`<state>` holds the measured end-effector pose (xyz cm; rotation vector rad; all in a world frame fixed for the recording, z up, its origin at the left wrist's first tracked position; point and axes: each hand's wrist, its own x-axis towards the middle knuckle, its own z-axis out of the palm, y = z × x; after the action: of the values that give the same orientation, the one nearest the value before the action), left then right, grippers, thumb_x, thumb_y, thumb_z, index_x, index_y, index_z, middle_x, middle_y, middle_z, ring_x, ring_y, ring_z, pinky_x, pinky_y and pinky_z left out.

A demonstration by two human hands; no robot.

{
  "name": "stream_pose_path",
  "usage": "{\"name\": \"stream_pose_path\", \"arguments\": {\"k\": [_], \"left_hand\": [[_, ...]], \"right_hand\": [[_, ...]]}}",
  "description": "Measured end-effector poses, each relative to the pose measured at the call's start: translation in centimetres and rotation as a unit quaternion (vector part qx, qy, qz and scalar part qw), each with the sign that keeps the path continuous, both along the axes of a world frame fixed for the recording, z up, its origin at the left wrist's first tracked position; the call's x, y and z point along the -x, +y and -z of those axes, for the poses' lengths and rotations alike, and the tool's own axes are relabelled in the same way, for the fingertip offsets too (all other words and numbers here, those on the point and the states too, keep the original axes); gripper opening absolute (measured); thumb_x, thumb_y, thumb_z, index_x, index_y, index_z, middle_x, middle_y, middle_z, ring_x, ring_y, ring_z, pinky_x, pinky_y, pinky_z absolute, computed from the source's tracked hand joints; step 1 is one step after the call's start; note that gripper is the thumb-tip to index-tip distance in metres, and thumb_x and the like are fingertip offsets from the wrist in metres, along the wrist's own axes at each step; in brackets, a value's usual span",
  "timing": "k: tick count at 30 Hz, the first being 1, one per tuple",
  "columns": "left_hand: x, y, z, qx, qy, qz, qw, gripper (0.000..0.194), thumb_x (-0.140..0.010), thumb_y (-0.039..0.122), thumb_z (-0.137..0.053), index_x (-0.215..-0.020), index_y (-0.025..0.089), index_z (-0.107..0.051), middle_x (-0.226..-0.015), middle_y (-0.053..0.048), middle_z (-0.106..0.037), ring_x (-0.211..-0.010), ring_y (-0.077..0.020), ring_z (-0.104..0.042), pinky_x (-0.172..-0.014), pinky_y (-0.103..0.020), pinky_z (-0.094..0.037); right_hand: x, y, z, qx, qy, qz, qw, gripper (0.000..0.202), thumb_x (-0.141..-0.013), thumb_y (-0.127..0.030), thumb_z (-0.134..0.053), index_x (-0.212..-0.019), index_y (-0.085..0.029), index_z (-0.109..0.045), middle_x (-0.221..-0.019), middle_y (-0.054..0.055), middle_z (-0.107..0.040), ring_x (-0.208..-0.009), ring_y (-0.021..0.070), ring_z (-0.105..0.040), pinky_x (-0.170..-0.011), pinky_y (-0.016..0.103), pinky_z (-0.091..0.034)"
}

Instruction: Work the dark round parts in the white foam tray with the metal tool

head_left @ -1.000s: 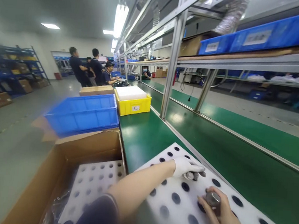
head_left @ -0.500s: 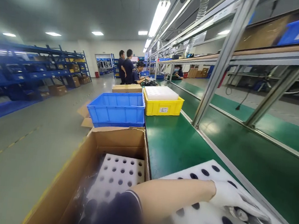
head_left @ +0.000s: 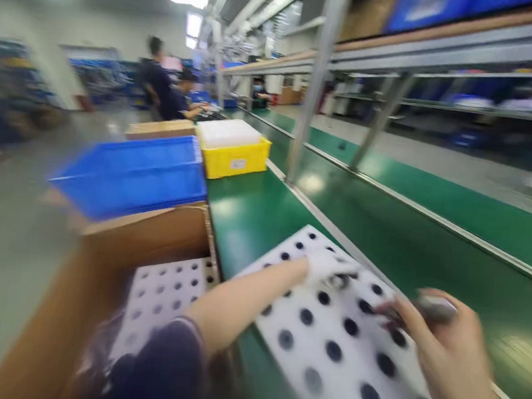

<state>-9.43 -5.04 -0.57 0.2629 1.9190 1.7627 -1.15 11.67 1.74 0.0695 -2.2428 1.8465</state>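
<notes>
A white foam board (head_left: pixel 298 339) with rows of dark round holes lies on the green bench. My left hand (head_left: pixel 327 268), in a white glove, reaches over its far part. The fingers are curled round a small shiny metal part (head_left: pixel 338 281), blurred and partly hidden. On the board's right side is my right hand (head_left: pixel 455 346), bare, its fingers closed on a grey metal cylinder (head_left: pixel 437 309). Motion blur hides the details of both parts.
A cardboard box (head_left: pixel 151 233) at my left holds another holed foam board (head_left: pixel 157 295) and clear plastic. Beyond stand a blue crate (head_left: pixel 133 175) and a yellow crate (head_left: pixel 236 163) with white foam. A metal post (head_left: pixel 314 86) rises beside the bench. Co-workers (head_left: pixel 161 91) are farther off.
The view has swung to the right. My right hand has come into view with a metal cylinder. My left hand stays over the foam board with its metal part.
</notes>
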Motion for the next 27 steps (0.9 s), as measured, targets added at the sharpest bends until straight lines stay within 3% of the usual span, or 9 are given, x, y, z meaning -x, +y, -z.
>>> {"name": "stream_pose_path", "arguments": {"k": [2, 4, 8, 14, 18, 23, 27], "left_hand": [[0.2, 0.0, 0.2, 0.021, 0.052, -0.015, 0.998, 0.038, -0.084, 0.049, -0.053, -0.095, 0.014, -0.064, -0.089, -0.005, -0.061, -0.065, -0.0109, -0.050, -0.053, -0.023, -0.040], [0.8, 0.5, 0.7, 0.021, 0.091, 0.015, 0.995, 0.039, -0.083, 0.051, -0.053, -0.090, 0.015, -0.064, -0.086, -0.004, -0.061, -0.072, -0.0130, -0.051, -0.061, -0.023, -0.041], [0.6, 1.7, 1.6, 0.122, 0.227, 0.051, 0.965, 0.038, -0.073, 0.055, -0.064, -0.072, 0.017, -0.063, -0.071, 0.000, -0.059, -0.072, -0.0154, -0.052, -0.067, -0.027, -0.041], [-0.7, 2.8, 2.4, 0.247, 0.375, 0.121, 0.885, 0.036, -0.073, 0.057, -0.065, -0.079, 0.021, -0.066, -0.077, 0.002, -0.064, -0.074, -0.0158, -0.056, -0.067, -0.026, -0.040], [-1.0, 2.8, 2.2, 0.267, 0.436, 0.119, 0.851, 0.035, -0.076, 0.056, -0.063, -0.079, 0.021, -0.065, -0.076, 0.002, -0.063, -0.073, -0.0153, -0.056, -0.064, -0.026, -0.037], [-1.3, 2.6, 1.9, 0.252, 0.464, 0.100, 0.843, 0.033, -0.079, 0.052, -0.062, -0.080, 0.019, -0.064, -0.075, 0.000, -0.062, -0.072, -0.0152, -0.054, -0.064, -0.026, -0.036], [-1.5, 2.6, 1.4, 0.226, 0.440, 0.093, 0.864, 0.030, -0.080, 0.048, -0.061, -0.080, 0.018, -0.066, -0.076, -0.002, -0.063, -0.074, -0.0167, -0.056, -0.066, -0.027, -0.038]], "right_hand": [[-0.2, 0.9, -0.2, 0.084, -0.023, 0.002, 0.996, 0.042, -0.074, -0.048, -0.072, -0.093, -0.026, -0.042, -0.072, 0.005, -0.061, -0.065, 0.0244, -0.064, -0.050, 0.036, -0.055], [0.2, 1.6, -0.1, 0.139, -0.026, 0.024, 0.990, 0.045, -0.075, -0.047, -0.071, -0.096, -0.025, -0.038, -0.073, 0.001, -0.061, -0.069, 0.0239, -0.065, -0.052, 0.035, -0.056], [0.8, 2.7, 0.1, 0.170, 0.009, 0.051, 0.984, 0.044, -0.078, -0.045, -0.069, -0.098, -0.024, -0.036, -0.074, -0.001, -0.061, -0.071, 0.0217, -0.066, -0.054, 0.034, -0.058], [1.0, 2.7, -0.2, 0.121, 0.067, 0.017, 0.990, 0.037, -0.084, -0.042, -0.064, -0.100, -0.025, -0.035, -0.074, -0.002, -0.058, -0.071, 0.0217, -0.066, -0.053, 0.033, -0.058], [0.7, 2.4, -0.5, 0.050, 0.088, 0.011, 0.995, 0.033, -0.086, -0.041, -0.060, -0.103, -0.026, -0.036, -0.074, -0.002, -0.059, -0.067, 0.0200, -0.063, -0.057, 0.034, -0.057], [-0.2, 2.2, -0.9, -0.029, 0.090, 0.002, 0.996, 0.031, -0.088, -0.040, -0.057, -0.106, -0.026, -0.036, -0.076, -0.001, -0.059, -0.066, 0.0193, -0.061, -0.063, 0.034, -0.054], [-0.4, 2.1, -0.9, -0.066, 0.090, -0.008, 0.994, 0.032, -0.089, -0.041, -0.055, -0.108, -0.025, -0.034, -0.080, 0.001, -0.060, -0.069, 0.0202, -0.061, -0.067, 0.035, -0.052]]}}
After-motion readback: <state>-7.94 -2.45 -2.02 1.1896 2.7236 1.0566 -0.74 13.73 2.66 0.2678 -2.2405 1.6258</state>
